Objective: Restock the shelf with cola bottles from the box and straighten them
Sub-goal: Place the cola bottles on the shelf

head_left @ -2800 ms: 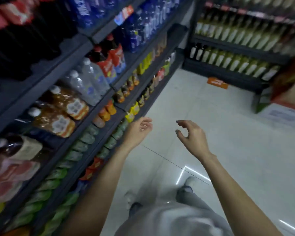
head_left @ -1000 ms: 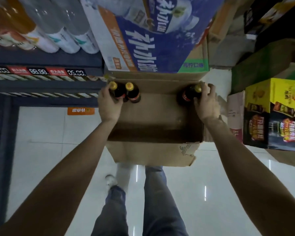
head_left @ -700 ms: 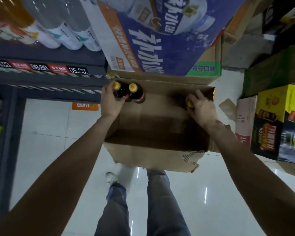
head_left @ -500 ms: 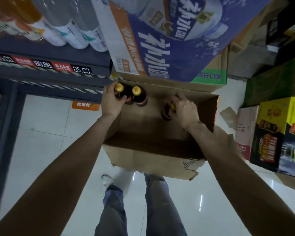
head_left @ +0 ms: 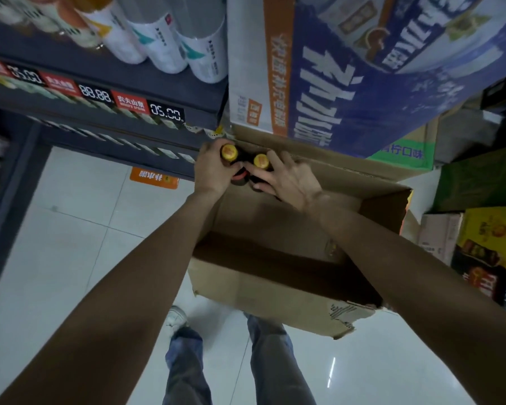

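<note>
Cardboard box (head_left: 278,283) — two cola bottles (head_left: 260,168) inside

Two dark cola bottles, the left cola bottle (head_left: 229,152) and the right cola bottle (head_left: 261,161), stand upright side by side in the far left corner of the open cardboard box (head_left: 278,276), each with a yellow cap. The box's brown floor is otherwise bare, its near flap torn.

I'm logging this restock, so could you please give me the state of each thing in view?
Brown box: open, floor mostly bare.
Two cola bottles: upright, capped, in the box's far left corner.
Left hand: grip round one bottle.
Right hand: grip on the other bottle.
Blue carton: closed.
</note>
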Action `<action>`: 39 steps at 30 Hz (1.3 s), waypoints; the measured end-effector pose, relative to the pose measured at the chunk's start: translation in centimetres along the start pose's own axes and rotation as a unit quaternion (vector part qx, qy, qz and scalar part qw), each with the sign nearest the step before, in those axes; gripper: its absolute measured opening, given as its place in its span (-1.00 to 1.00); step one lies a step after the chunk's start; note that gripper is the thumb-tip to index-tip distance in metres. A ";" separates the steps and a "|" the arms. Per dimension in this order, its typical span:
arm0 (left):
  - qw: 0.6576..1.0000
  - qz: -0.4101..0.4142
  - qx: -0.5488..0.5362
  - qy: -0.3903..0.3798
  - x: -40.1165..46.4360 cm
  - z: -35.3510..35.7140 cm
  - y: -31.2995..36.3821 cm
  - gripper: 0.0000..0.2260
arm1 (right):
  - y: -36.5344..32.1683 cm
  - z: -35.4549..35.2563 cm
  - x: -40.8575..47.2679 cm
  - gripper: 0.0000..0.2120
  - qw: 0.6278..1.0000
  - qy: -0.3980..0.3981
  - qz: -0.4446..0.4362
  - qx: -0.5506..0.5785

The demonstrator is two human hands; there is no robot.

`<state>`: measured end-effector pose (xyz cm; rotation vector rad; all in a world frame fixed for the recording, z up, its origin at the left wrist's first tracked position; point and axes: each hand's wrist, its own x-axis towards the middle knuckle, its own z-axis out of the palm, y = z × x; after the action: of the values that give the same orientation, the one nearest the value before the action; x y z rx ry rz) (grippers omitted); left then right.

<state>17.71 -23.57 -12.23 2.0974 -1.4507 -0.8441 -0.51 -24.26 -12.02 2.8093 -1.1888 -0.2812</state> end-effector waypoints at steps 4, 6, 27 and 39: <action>1.000 0.004 0.000 0.009 -1.1 -0.4 -0.4 -0.72 | -0.1 -0.2 0.3 -0.71 0.997 0.002 0.006 0.074; 1.000 0.015 -0.020 0.010 -3.2 -1.1 -0.6 -0.71 | 0.0 -0.3 -0.5 -0.75 0.992 0.000 0.021 0.122; 0.963 0.018 -0.191 0.191 -35.0 -30.7 -8.9 -0.72 | -20.8 -35.0 -7.9 -0.75 0.959 0.228 -0.095 0.136; 0.893 -0.129 -0.112 0.416 -61.6 -48.0 -31.6 -0.75 | -61.0 -40.2 -1.1 -0.74 0.861 0.236 -0.383 0.236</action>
<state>56.46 46.13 14.92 2.0851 -0.5972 -0.1102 49.63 19.04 18.78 3.3146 0.0168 0.7322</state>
